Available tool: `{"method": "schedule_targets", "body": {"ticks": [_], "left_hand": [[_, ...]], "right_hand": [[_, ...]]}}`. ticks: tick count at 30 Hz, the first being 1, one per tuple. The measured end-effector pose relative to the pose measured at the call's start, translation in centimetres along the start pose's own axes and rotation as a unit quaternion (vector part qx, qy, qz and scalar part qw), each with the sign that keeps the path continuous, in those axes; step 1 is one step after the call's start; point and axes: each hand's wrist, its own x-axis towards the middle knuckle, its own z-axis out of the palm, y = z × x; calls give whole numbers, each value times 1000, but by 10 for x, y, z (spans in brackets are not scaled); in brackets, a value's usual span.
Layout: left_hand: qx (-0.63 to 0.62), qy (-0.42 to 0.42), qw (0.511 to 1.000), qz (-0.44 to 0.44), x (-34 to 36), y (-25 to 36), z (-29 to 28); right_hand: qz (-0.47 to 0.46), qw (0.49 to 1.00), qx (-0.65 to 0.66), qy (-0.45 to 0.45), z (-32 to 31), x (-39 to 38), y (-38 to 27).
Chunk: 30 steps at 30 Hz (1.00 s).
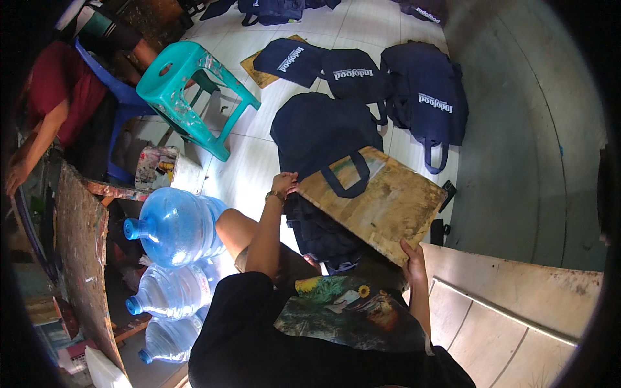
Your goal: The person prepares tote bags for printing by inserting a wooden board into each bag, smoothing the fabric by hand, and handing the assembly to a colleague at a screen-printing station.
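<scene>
I hold a worn wooden board [381, 204] tilted over my lap with both hands. My left hand [284, 183] grips its far left corner. At the near right edge my right hand [414, 258] grips the board from below. A dark blue bag handle [349, 178] loops over the board's top. More dark bag fabric [320, 236] hangs under the board onto my lap.
Several dark blue tote bags [424, 97] lie spread on the white tiled floor ahead. A teal plastic stool [187, 84] stands at the left, with blue water jugs [174, 226] below it. A person in red [58, 97] sits far left. A wooden frame [511, 304] leans at the right.
</scene>
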Motion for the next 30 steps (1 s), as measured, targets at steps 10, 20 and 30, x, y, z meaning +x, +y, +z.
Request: {"method": "schedule_targets", "body": {"ticks": [10, 20, 30], "left_hand": [[-178, -127, 975, 41, -23, 19, 25], [-58, -71, 990, 110, -72, 53, -32], [-80, -115, 969, 202, -176, 72, -55]], "right_hand": [[69, 994, 28, -85, 73, 23, 40], [139, 911, -335, -197, -75, 94, -85], [8, 971, -184, -152, 146, 182, -91]]}}
